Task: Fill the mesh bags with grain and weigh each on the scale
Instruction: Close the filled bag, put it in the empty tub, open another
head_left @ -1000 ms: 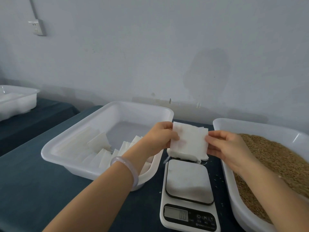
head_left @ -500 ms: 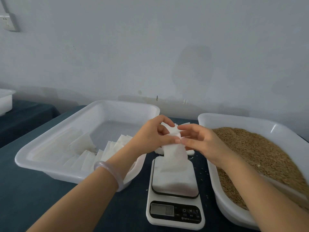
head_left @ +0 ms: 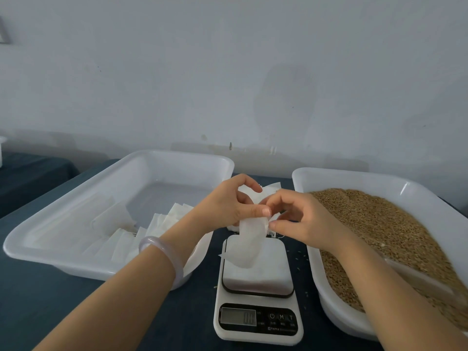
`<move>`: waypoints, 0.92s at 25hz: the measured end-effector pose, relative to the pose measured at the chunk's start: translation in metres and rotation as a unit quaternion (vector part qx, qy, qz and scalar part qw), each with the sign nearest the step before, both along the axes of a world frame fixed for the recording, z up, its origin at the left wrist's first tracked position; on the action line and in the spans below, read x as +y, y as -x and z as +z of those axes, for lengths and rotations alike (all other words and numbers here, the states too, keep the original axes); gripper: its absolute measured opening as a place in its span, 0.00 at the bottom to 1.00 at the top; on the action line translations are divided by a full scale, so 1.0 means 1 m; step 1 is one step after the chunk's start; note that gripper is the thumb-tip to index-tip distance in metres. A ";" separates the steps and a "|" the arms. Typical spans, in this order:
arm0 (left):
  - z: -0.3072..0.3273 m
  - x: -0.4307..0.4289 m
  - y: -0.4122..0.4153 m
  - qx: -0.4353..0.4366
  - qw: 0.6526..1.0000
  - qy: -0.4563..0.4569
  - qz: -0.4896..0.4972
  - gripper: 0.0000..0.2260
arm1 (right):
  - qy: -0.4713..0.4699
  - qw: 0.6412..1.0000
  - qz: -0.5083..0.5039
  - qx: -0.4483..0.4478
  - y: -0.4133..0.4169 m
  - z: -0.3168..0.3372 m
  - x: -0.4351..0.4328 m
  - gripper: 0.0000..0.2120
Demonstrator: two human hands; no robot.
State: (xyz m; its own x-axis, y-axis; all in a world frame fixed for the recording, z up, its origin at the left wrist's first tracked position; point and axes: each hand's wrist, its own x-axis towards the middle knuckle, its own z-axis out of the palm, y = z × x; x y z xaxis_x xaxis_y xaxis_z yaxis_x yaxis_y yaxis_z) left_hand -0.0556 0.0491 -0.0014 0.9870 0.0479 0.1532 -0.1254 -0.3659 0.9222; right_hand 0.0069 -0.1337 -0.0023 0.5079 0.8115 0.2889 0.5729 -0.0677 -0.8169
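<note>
Left hand (head_left: pixel 228 206) and right hand (head_left: pixel 301 219) both pinch the top of a limp mesh bag (head_left: pixel 247 245) above the scale (head_left: pixel 258 295).

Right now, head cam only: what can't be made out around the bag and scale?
- Scale display: head view, digits too blurred to read.
- Mesh bag mouth: head view, hidden by left hand and right hand pinching it; open or closed, cannot tell.
- Spare bags behind hands: mostly hidden by both hands.
- Grain tray: near corner cut off by frame edge, right forearm.
</note>
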 end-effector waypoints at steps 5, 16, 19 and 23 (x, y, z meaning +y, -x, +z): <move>-0.005 -0.003 0.004 0.036 0.998 0.049 -0.007 0.23 | 0.030 0.999 -0.017 -0.001 0.005 -0.001 0.003 0.10; -0.019 -0.010 0.019 0.135 0.979 0.114 -0.103 0.19 | -0.015 0.991 -0.122 -0.053 0.003 -0.002 0.008 0.13; -0.018 -0.012 0.019 0.160 0.973 0.120 -0.119 0.17 | -0.065 0.986 -0.152 -0.009 0.001 -0.002 0.008 0.05; -0.015 -0.010 0.020 0.173 0.963 0.158 -0.136 0.14 | -0.044 0.997 -0.048 0.036 0.000 0.000 0.002 0.04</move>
State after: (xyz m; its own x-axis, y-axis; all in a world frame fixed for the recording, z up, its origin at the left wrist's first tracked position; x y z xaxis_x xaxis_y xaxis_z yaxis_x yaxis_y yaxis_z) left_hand -0.0758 0.0394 -0.0165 0.9589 -0.2299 -0.1662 0.1569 -0.0582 0.9859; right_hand 0.0067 -0.1313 -0.0020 0.6041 0.7309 0.3176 0.5072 -0.0453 -0.8606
